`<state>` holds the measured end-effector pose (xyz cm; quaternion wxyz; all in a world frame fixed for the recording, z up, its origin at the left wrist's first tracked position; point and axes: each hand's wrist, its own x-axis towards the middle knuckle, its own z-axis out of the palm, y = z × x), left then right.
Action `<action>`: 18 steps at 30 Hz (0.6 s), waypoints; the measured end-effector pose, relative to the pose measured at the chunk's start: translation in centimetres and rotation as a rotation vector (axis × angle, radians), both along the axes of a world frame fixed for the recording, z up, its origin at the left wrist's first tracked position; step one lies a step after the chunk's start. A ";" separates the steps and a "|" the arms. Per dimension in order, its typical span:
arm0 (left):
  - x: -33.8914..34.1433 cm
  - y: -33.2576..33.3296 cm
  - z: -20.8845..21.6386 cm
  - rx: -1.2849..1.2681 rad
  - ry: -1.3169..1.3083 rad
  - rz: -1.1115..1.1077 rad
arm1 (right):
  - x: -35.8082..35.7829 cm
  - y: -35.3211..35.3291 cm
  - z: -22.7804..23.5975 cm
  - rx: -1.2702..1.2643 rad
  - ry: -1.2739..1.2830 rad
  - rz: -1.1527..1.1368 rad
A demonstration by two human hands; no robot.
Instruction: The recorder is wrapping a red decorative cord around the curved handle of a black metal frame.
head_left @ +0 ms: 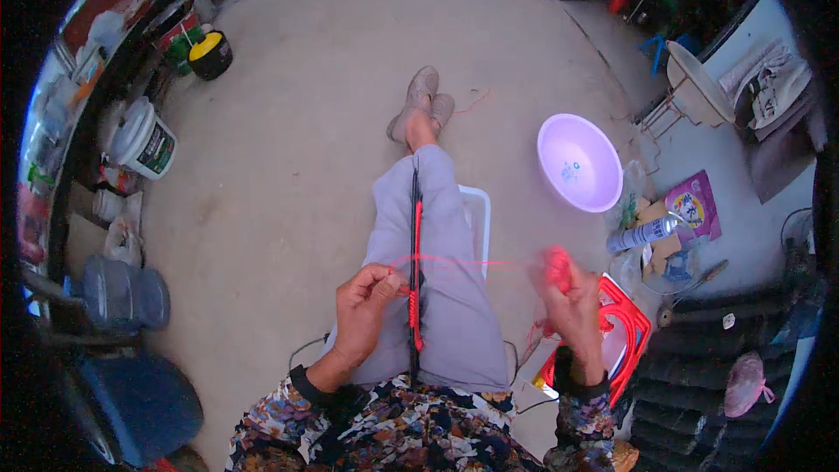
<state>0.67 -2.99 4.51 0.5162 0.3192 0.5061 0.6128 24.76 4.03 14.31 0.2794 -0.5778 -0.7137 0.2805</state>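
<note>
A long, thin black cord or rod [415, 179] runs from my waist along my lap to the knees. Bright red thread [414, 310] lies along it and is wound round part of it. At its left side, my left hand [360, 304] is closed, thumb and finger pinching the red thread against it. Out to the right, my right hand [572, 310] is closed around a bundle of red thread [557, 268], blurred by motion. Thin red strands stretch across my lap between the two hands.
Below my right hand stands a red-and-white basket [642, 328]. Further right are a lilac basin [579, 162], a spray can [642, 233] and a purple bag [695, 201]. Leftward stand a white bucket [149, 144], a water jug [122, 293] and a dark blue bin [140, 406].
</note>
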 end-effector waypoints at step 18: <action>-0.5 0.8 -2.5 -0.320 -0.050 0.096 | -7.5 2.6 -14.2 0.263 0.008 0.581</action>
